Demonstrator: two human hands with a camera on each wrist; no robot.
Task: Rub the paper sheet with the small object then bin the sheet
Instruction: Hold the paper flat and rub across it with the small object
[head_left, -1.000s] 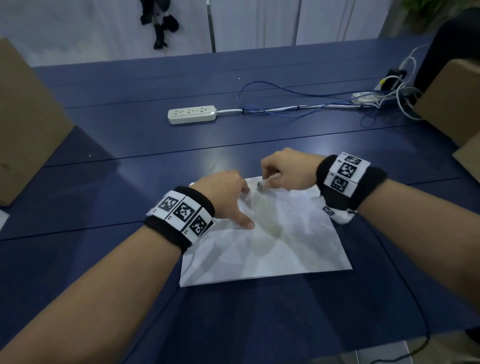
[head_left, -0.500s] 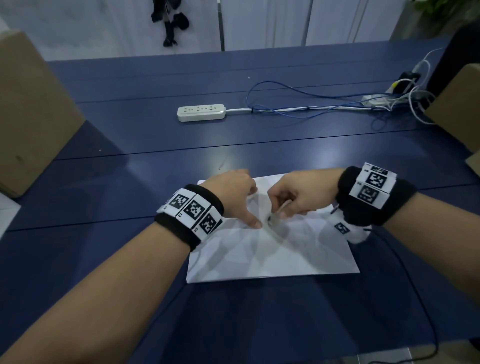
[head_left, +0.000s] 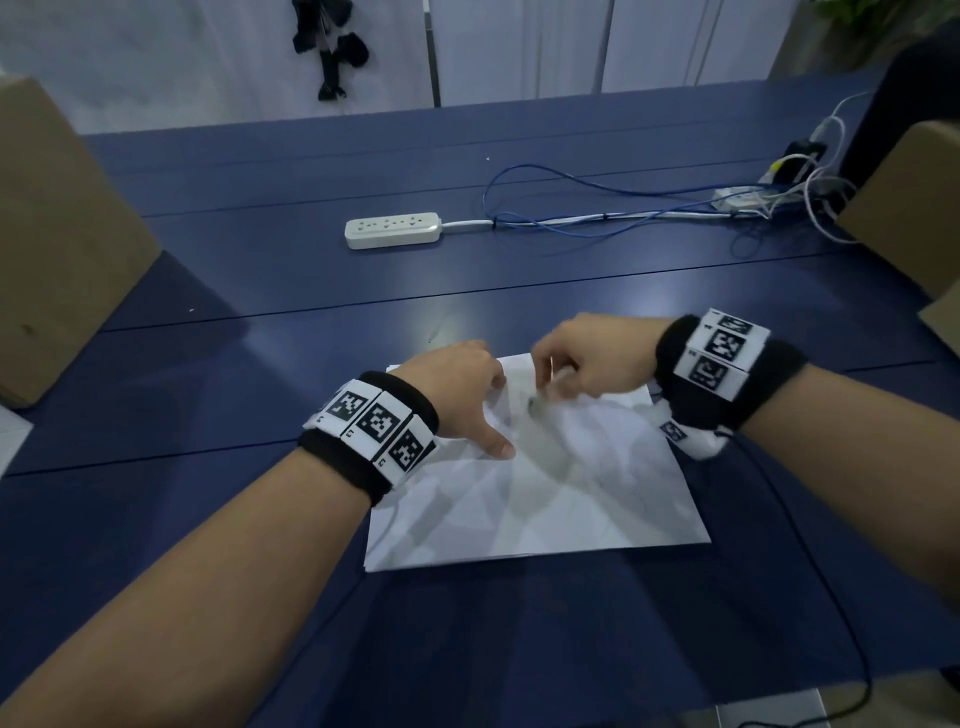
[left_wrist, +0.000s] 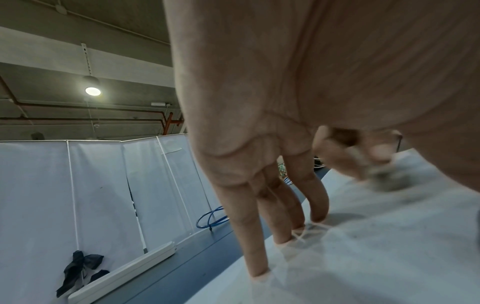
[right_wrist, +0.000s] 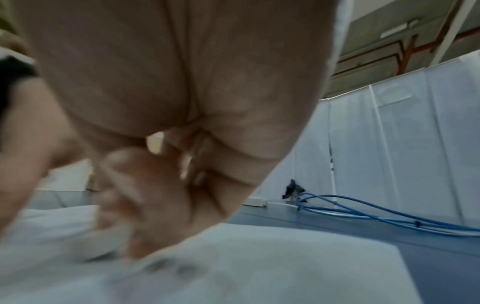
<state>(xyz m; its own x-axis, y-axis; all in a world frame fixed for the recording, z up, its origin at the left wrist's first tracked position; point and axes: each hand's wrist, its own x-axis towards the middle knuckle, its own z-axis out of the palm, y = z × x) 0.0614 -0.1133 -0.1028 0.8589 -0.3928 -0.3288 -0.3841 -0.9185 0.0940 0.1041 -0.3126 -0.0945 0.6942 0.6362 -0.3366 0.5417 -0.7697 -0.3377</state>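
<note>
A creased white paper sheet (head_left: 561, 509) lies flat on the dark blue table (head_left: 249, 322), with a grey smudge across its middle. My left hand (head_left: 491, 415) presses it down with straight fingers (left_wrist: 255, 265) and thumb near the far left corner. My right hand (head_left: 553, 387) has its fingers curled round a small greyish object (head_left: 536, 402), held tip-down against the sheet's far part. The left wrist view shows that object (left_wrist: 384, 179) blurred against the paper (left_wrist: 376, 257). In the right wrist view my curled fingers (right_wrist: 145, 185) hide most of it.
A white power strip (head_left: 392, 229) and blue cables (head_left: 571, 205) lie farther back on the table. Cardboard boxes stand at the left (head_left: 57, 234) and right (head_left: 904, 208) edges. White partition panels (left_wrist: 98, 185) close off the far side.
My right hand stroked the small object toward me across the sheet, then back toward the far edge. The left hand kept pressing the paper in the same spot.
</note>
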